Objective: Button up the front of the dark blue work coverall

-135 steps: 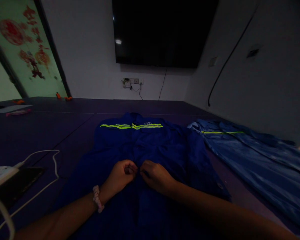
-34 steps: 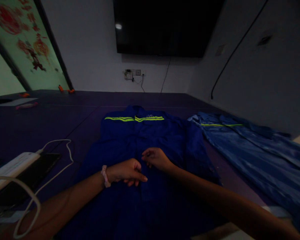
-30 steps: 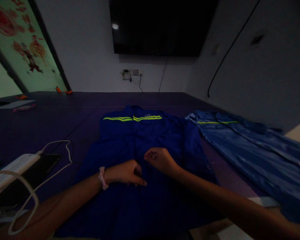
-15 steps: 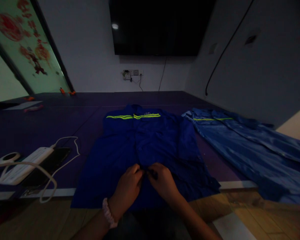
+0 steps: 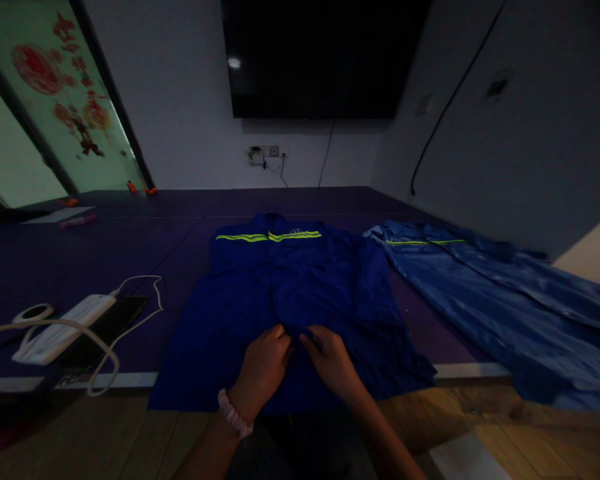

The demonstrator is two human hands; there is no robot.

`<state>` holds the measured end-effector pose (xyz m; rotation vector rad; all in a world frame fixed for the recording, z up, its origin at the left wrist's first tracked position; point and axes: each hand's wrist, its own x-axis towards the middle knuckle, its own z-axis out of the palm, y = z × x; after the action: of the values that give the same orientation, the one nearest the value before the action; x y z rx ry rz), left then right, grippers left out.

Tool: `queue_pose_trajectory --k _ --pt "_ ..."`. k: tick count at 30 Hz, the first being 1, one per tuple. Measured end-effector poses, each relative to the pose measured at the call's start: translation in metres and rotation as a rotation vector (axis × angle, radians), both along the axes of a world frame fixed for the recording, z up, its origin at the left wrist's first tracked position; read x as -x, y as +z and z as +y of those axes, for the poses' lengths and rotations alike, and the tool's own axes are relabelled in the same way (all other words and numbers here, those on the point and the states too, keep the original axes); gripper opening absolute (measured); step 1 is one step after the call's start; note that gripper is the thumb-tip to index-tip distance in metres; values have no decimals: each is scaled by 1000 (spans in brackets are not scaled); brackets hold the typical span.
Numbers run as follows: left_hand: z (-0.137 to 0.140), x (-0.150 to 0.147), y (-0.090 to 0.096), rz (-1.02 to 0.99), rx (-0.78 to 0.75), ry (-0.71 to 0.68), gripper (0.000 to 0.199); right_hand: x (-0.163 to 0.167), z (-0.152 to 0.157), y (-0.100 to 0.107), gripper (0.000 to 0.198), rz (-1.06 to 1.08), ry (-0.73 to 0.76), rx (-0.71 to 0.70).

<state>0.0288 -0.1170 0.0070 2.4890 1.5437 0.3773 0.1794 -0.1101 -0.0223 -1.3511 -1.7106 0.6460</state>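
Note:
A dark blue work jacket with a yellow-green stripe across its chest lies spread on the purple surface, collar away from me and hem hanging over the near edge. My left hand, a pink scrunchie on its wrist, pinches the jacket's front at the middle, low down. Close beside it on the right, my right hand has its fingers closed on the front's other side. A small gap separates the two hands. The cloth between the fingertips is dark, so the buttons there are hard to make out.
To the right lies a lighter blue jacket with a similar stripe. On the left are a white power strip, a dark phone and a looping white cable. A television hangs on the far wall.
My hands have drawn slightly apart at the jacket's front, the right one shifting a little to the right. The camera view has tilted slightly; the jackets lie as before.

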Motion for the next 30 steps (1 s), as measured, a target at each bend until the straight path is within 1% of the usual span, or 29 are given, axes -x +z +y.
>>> queue_pose_trajectory --k 5,7,9,11,14,16,19,23,27,30 --pt "0 -8 1 81 21 -9 27 -1 -1 -3 23 -11 -7 -25" --pt "1 -8 -3 64 16 3 29 -1 -2 -1 24 13 4 -11" --pt "2 -7 -7 -35 2 26 28 0 -3 1 26 47 17 6" --pt "4 -4 -12 -212 -19 48 25 0 -4 3 26 70 25 4" --pt "5 1 -15 -462 -51 66 25 0 -4 5 25 95 42 -14" --pt "5 2 -15 -554 -57 78 24 0 -5 7 24 106 62 -14" --pt "3 3 -14 -622 -40 97 23 1 -5 9 26 117 101 -10" --pt "2 3 -17 -709 35 132 20 2 -6 8 28 115 102 8" --pt "3 3 -19 -839 194 200 15 5 -5 4 29 92 57 31" --pt "4 2 -20 -927 298 217 16 6 -6 3 28 97 44 42"
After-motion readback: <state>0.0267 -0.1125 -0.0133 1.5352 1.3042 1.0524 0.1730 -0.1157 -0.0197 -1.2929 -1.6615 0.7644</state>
